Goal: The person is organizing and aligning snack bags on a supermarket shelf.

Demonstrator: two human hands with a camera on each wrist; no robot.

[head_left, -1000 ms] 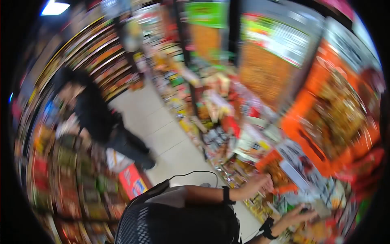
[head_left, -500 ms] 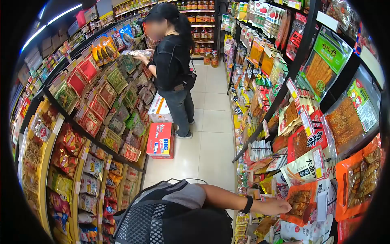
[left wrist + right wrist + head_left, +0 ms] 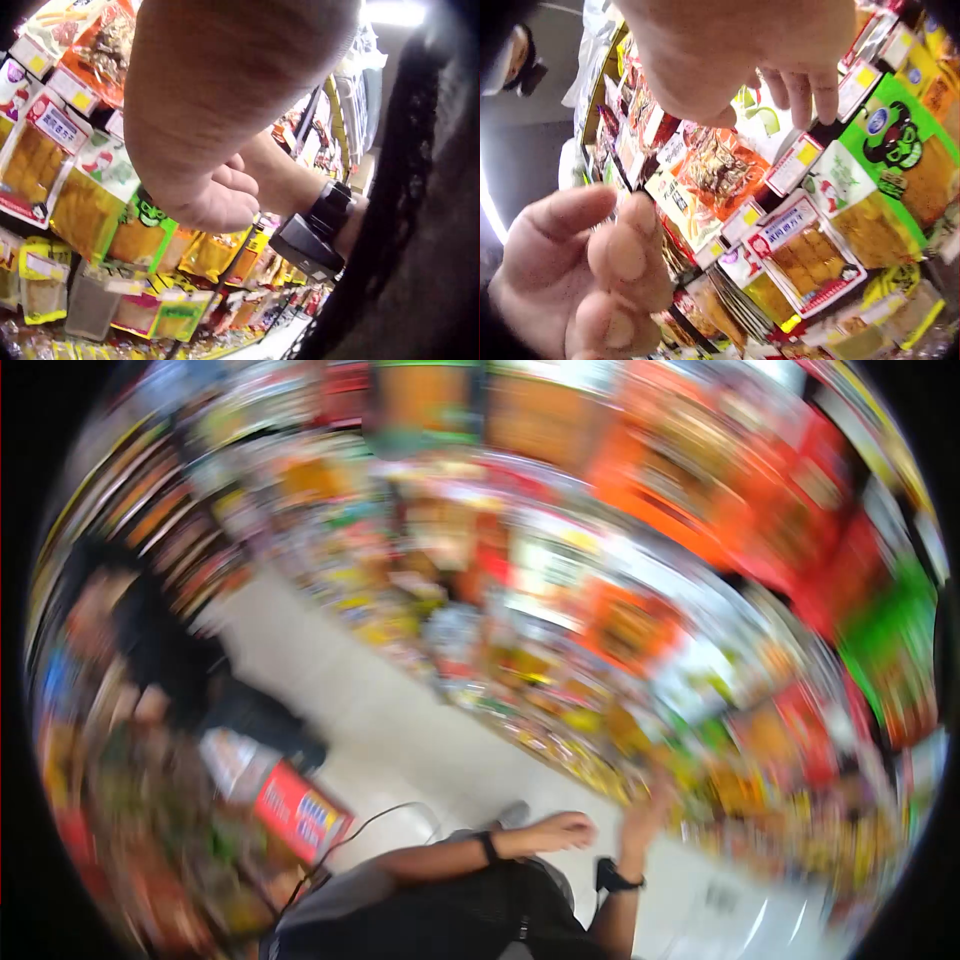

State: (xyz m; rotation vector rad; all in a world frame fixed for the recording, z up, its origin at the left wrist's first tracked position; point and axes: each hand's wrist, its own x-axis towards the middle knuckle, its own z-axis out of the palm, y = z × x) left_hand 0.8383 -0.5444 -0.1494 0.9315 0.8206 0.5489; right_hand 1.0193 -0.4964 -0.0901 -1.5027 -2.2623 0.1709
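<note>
**Two empty hands before a wall of snack packets**

Closest to the right wrist camera, the left hand (image 3: 592,277) fills the 8 o'clock corner. Its fingers are loosely curled toward the palm and hold nothing. Above it, at 12 o'clock, the right hand (image 3: 735,52) hangs with its fingers (image 3: 804,90) relaxed, slightly apart and pointing down. They grip nothing, and I cannot tell whether the tips touch the packaging behind them. In the left wrist view the left hand's curled fingers lie just beside the right forearm. That forearm wears a black wrist strap (image 3: 330,214) at 3 o'clock.

Just behind the right fingertips the orange packet (image 3: 720,169) hangs on the rack, near the centre of the right wrist view. At 5 o'clock from it is a red-edged packet (image 3: 802,259) of yellow slabs, and at 3 o'clock a green packet (image 3: 904,146). Small price tags (image 3: 807,154) with yellow squares sit between them.

The head view is heavily blurred. Both hands show at 5 o'clock, the right one raised toward the shelves (image 3: 600,620) and the left one lower, beside the right wrist. A pale floor (image 3: 390,710) runs off toward 10 o'clock. A red box (image 3: 300,812) stands on it at 7 o'clock. Farther off, at 9 o'clock, is another person (image 3: 150,650) in dark clothes, too smeared for any detail.
</note>
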